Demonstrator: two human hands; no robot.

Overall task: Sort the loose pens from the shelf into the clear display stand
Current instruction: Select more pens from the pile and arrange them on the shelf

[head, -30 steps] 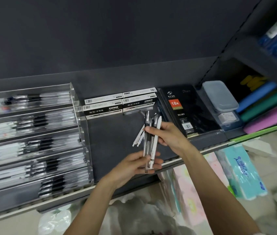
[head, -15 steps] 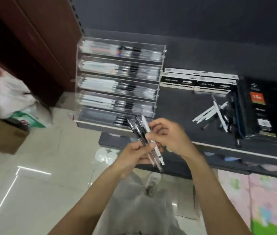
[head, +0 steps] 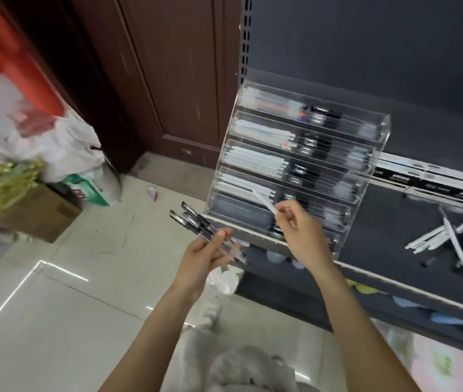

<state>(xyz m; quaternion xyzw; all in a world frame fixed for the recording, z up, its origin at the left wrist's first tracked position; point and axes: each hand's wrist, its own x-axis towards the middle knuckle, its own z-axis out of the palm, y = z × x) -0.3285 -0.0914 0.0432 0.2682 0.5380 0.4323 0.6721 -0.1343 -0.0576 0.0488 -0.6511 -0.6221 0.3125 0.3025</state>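
My left hand [head: 206,257] grips a bundle of black-capped clear pens [head: 196,223], held out over the floor just left of the shelf's front edge. My right hand [head: 298,226] pinches one white pen [head: 264,200] and holds it tilted in front of the lower tiers of the clear display stand [head: 377,154]. The stand has several stepped tiers, each holding white and black pens. Loose pens [head: 445,237] lie in a small heap on the dark shelf [head: 380,222] to the right.
Flat black-and-white boxes [head: 428,183] stand behind the loose pens. A brown door [head: 173,80] is left of the shelving. Bags [head: 54,142] and a cardboard box [head: 40,213] sit on the tiled floor at the left.
The view has swung left and the stand now sits at centre. My right hand has drawn one white pen out of the bundle and raised it to the stand.
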